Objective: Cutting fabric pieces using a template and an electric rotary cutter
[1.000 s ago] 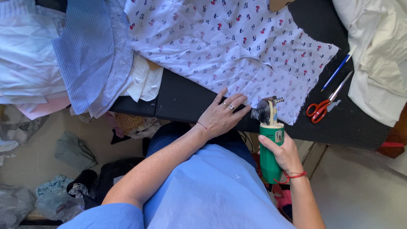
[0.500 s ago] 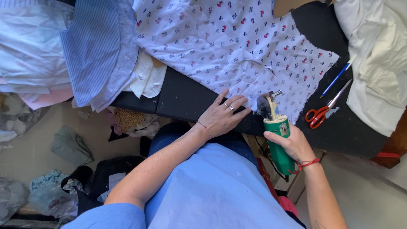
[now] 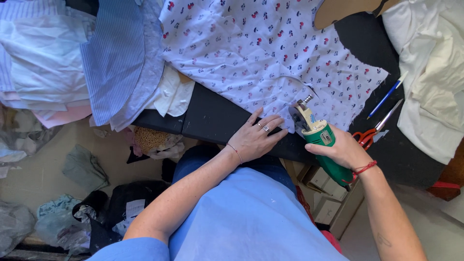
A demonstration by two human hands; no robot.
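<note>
Printed fabric on table; cutter at its near edge; scissors, pen right; folded cloth stack left.

One cutter, one scissors, one pen.

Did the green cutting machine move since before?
Yes. The green cutter went forward onto the flowery cloth, closer to the red scissors.

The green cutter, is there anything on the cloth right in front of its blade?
Nothing visible does. The green cutter, held in the right hand, sits at the near edge of the printed cloth. The left hand presses the cloth beside the blade, to its left. The scissors and pen lie off to the right.
</note>
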